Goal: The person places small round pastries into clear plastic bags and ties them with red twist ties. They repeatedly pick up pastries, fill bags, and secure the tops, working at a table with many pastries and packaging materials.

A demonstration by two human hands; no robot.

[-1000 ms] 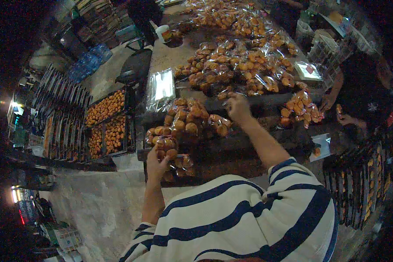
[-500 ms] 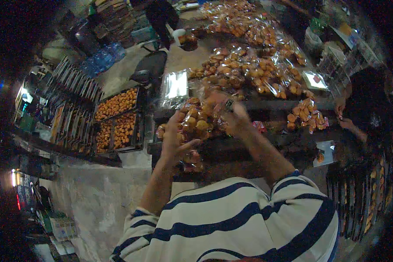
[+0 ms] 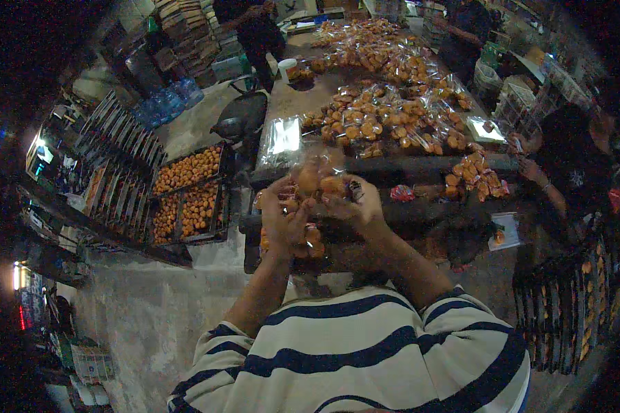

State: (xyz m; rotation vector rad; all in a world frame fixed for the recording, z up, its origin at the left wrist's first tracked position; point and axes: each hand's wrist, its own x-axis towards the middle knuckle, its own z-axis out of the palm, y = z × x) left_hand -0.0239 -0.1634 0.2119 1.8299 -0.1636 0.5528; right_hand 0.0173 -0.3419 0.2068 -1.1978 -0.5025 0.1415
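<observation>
Between my two hands is a clear plastic bag of round brown buns [image 3: 311, 177], its upper part smeared by motion. My left hand [image 3: 282, 219] closes on the bag's left side. Opposite it, my right hand [image 3: 359, 206] curls around the bag's right side, with a bun by its fingertips. More bagged buns [image 3: 314, 242] lie just below my hands at the near edge of the dark table. Just beyond, at the left, lies a shiny stack of flat clear bags [image 3: 282, 141].
Many bagged buns [image 3: 375, 117] cover the table beyond. Trays of loose buns [image 3: 186, 172] stand left, beside racked trays [image 3: 117, 151]. A small red packet [image 3: 401, 193] lies right of my hands. At the right, a co-worker [image 3: 565, 158] stands near a bun pile [image 3: 477, 175].
My right hand has come nearer and lower, and now faces my left hand across the bag. My left hand's fingers, spread before, are drawn in. The view has shifted slightly.
</observation>
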